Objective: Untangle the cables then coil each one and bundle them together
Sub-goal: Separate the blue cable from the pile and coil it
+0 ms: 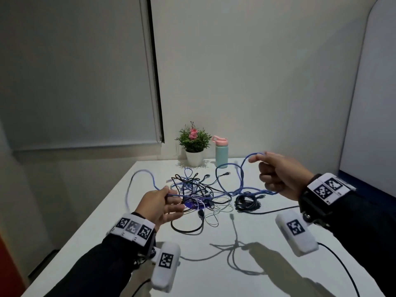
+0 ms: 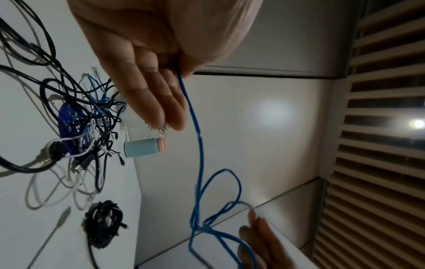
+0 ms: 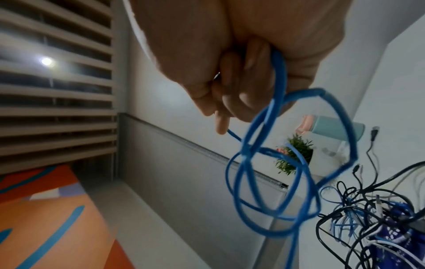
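Observation:
A long blue cable stretches in the air between both hands above the white table. My left hand pinches it between thumb and forefinger while the other fingers stay extended. My right hand is raised at the right, its fingers curled round several blue loops. Under the cable lies a tangle of black, white and blue cables. One black cable lies coiled at the tangle's right.
A potted plant and a teal bottle with a pink lid stand at the table's far edge by the wall. A blue flat object lies under the tangle. A thin black lead runs from my right wrist.

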A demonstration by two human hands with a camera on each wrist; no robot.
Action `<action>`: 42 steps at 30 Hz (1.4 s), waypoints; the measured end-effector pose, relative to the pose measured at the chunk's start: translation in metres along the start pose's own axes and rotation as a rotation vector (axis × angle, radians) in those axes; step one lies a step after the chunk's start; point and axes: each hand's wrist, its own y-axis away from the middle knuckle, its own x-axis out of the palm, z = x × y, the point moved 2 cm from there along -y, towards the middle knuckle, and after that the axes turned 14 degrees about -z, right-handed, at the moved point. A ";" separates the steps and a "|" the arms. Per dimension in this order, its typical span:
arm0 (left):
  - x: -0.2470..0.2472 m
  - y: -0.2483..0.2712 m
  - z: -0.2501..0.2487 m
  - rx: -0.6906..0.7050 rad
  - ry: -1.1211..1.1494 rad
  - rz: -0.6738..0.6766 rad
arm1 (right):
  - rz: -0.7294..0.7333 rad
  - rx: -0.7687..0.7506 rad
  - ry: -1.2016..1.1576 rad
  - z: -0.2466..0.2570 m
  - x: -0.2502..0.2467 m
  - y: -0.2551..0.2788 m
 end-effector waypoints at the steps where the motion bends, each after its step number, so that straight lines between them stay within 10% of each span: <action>1: 0.003 0.002 0.002 -0.015 -0.040 0.017 | 0.036 -0.024 0.021 0.001 0.005 0.004; 8: 0.013 0.042 -0.001 -0.173 -0.617 0.321 | 0.115 -0.188 0.069 0.011 0.030 0.024; 14: 0.040 0.082 -0.058 1.195 -0.805 -0.052 | 0.191 -0.332 0.179 0.007 0.050 0.039; 19: 0.069 0.075 -0.045 0.914 -0.823 0.205 | 0.228 -0.372 0.146 0.005 0.061 0.036; 24: 0.032 0.054 -0.054 1.005 -0.632 0.197 | -0.097 -0.272 0.103 0.011 0.015 0.001; 28: 0.012 0.043 -0.048 1.022 -0.550 0.306 | -0.032 -0.223 0.113 0.007 0.001 -0.008; 32: -0.006 0.031 -0.046 1.248 -0.763 0.101 | -0.120 -0.802 0.953 0.026 -0.009 -0.005; 35: -0.006 0.028 -0.044 1.276 -0.719 -0.004 | -0.215 -1.020 1.145 0.032 -0.010 -0.009; 37: 0.000 0.027 -0.042 1.231 -0.650 -0.032 | -0.300 -0.874 0.770 0.028 -0.010 -0.017; 40: 0.003 0.025 -0.040 1.193 -0.647 -0.049 | -0.183 -0.257 -0.152 0.016 -0.004 -0.019; 42: 0.004 0.024 -0.039 1.179 -0.670 -0.053 | -0.108 -0.122 -0.180 0.010 -0.006 -0.020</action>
